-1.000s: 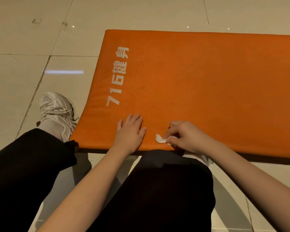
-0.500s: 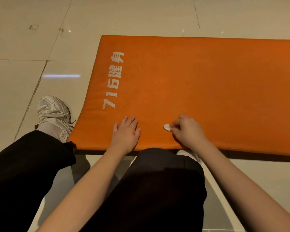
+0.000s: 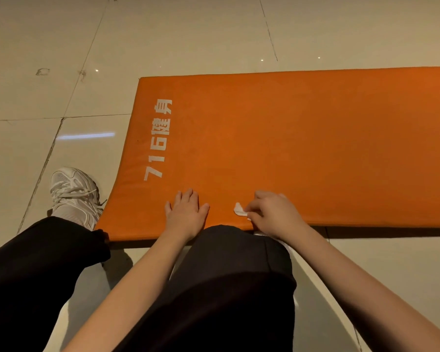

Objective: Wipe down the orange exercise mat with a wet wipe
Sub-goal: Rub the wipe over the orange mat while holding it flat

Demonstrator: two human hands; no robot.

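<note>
The right hand (image 3: 274,215) pinches a small white wipe (image 3: 240,210) against the orange mat (image 3: 302,148) near its lower edge, centre frame. Just left, the left hand (image 3: 186,215) lies flat, fingers straight, on the mat. A white shoe (image 3: 73,194) rests on the floor (image 3: 48,59) at the mat's lower-left corner.

Single wide-angle view worn on the head, facing forward and steeply down over the knees (image 3: 239,260) onto the near long edge of the mat (image 3: 302,148), close in, with tiled floor (image 3: 61,59) filling the top and left of frame.
</note>
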